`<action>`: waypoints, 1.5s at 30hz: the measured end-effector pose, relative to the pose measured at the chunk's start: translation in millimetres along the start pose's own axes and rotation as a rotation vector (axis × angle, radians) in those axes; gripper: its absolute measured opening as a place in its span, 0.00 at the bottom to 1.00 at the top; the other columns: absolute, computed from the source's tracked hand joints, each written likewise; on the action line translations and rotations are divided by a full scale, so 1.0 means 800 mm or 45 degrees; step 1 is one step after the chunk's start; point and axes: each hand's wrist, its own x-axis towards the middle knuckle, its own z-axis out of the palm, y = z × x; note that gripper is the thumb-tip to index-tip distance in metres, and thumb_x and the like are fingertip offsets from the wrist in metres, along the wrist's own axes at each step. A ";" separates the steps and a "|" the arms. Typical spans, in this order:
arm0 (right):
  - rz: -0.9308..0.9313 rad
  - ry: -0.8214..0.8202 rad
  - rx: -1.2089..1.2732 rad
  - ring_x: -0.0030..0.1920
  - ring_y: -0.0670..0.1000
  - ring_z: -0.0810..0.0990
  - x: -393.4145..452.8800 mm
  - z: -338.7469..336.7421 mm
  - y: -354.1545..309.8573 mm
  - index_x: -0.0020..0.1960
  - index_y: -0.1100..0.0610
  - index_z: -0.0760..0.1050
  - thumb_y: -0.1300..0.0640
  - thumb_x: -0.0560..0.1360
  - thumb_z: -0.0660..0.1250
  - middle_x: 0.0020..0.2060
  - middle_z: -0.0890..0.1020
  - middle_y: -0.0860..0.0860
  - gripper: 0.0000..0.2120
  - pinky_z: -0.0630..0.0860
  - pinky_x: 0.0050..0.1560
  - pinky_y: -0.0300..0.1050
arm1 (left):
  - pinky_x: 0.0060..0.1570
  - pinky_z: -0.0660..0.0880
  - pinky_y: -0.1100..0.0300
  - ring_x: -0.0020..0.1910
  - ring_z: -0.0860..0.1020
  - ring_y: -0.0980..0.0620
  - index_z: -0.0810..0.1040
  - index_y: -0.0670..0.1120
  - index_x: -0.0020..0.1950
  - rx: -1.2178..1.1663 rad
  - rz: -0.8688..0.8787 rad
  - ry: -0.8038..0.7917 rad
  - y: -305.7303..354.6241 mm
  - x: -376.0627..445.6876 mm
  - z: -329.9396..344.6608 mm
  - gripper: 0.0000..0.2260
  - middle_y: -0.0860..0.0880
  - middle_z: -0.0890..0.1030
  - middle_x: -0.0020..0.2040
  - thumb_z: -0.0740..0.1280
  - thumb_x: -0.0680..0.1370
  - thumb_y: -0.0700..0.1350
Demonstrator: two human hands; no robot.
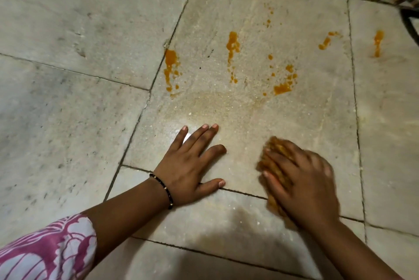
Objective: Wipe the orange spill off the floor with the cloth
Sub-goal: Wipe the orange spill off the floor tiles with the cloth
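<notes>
From the head camera, the left hand (192,166) lies flat on the pale stone-tile floor (68,53), fingers straight and spread, holding nothing; a dark beaded bracelet (163,190) circles its wrist, below a pink-and-white patterned sleeve (45,252). The right hand (303,184) (blurred) presses down on a crumpled, orange-stained cloth (275,155), fingers curled over it; the cloth pokes out beyond and beside its fingertips. The orange spill (232,46) sits in scattered blotches well beyond both hands' fingertips, with a faint yellowish smear (215,102) just ahead of the left fingers
</notes>
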 end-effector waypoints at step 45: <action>0.523 0.171 -0.036 0.61 0.61 0.63 0.225 -0.001 0.058 0.64 0.46 0.71 0.39 0.76 0.54 0.71 0.62 0.48 0.21 0.60 0.58 0.57 | 0.72 0.52 0.42 0.76 0.53 0.48 0.62 0.57 0.74 -0.010 -0.021 -0.056 -0.004 0.002 -0.004 0.30 0.47 0.56 0.77 0.56 0.74 0.68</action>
